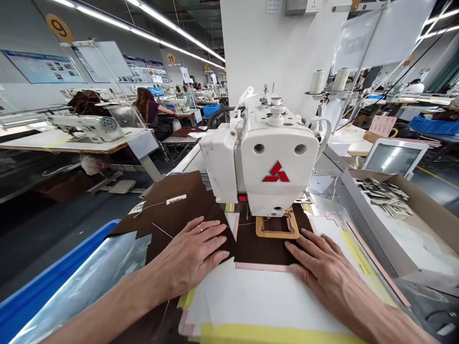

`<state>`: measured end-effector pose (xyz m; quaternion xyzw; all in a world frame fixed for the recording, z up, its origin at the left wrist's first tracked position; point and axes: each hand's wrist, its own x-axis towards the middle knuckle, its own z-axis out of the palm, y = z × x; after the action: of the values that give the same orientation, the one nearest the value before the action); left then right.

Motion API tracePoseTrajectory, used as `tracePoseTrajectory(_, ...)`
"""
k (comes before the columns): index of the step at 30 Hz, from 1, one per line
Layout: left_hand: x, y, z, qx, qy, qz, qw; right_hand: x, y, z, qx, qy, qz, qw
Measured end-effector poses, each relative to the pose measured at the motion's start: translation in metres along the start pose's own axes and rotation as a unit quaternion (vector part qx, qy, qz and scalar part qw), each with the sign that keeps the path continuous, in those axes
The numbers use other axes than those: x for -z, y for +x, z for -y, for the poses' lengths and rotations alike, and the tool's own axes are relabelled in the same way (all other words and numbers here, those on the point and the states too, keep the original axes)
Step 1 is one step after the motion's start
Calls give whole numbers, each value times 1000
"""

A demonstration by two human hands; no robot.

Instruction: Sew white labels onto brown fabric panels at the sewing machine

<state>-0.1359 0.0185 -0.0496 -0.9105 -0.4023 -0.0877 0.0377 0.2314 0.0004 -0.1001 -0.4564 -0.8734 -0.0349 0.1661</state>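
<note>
A white sewing machine (276, 157) with a red emblem stands in front of me. Beneath its head, a yellowish rectangular clamp frame (278, 235) presses on a dark brown fabric piece (258, 251). My right hand (322, 265) lies with fingers spread on that piece's right edge, close beside the frame. My left hand (193, 251), with a ring on one finger, rests flat on more brown fabric (179, 188) to the left, which bears white labels (176, 199) and loose threads. Under the brown piece lies a white template sheet (265, 296) edged with yellow and pink tape.
A grey box (423, 248) holding many small labels (387, 196) stands at the right, near a tablet-like screen (394, 157). Two thread cones (317, 81) stand behind the machine. At lower left is a blue bin (57, 272) with clear plastic. A co-worker (150, 112) sits further back.
</note>
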Motion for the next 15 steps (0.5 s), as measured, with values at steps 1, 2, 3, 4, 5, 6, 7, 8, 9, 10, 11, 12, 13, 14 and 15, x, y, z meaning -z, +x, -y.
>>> tracePoseTrajectory(1,1,6,-4,-2,-7,-10,1000,0,1,1,0,4,1,1000)
tracePoseTrajectory(2,0,12,-8,-7,-18,-18,1000,1,1,2,0,8,2,1000)
tracePoseTrajectory(3,-1,17,-12,-11,-30,-25,999,2,2,3,-1,13,2,1000)
tracePoseTrajectory(4,-3,22,-15,-18,-40,-25,999,4,2,3,-1,18,3,1000)
tracePoseTrajectory(5,-5,26,-17,-25,-45,-20,998,7,1,2,0,23,4,1000)
tracePoseTrajectory(6,-9,28,-18,-30,-46,-10,998,11,0,0,-1,28,5,1000)
tracePoseTrajectory(7,-13,29,-18,-31,-44,4,999,16,-1,-2,-1,34,7,999)
tracePoseTrajectory(8,-17,29,-16,-29,-40,15,999,21,-4,-6,-1,41,9,999)
tracePoseTrajectory(9,-21,28,-14,-24,-36,22,999,27,-6,-11,-1,49,12,999)
tracePoseTrajectory(10,-26,27,-11,-17,-34,20,999,32,-9,-16,1,58,14,998)
tracePoseTrajectory(11,-30,26,-7,-11,-34,13,999,36,-12,-22,5,68,19,998)
tracePoseTrajectory(12,-34,25,-3,-11,-33,7,999,40,-15,-27,10,78,23,997)
tracePoseTrajectory(13,-38,25,0,-13,-29,-2,999,42,-18,-31,15,87,28,996)
tracePoseTrajectory(14,-40,25,2,-19,-24,-14,999,44,-20,-35,19,93,31,995)
tracePoseTrajectory(15,-42,24,3,-31,-20,-28,999,45,-22,-38,23,98,33,994)
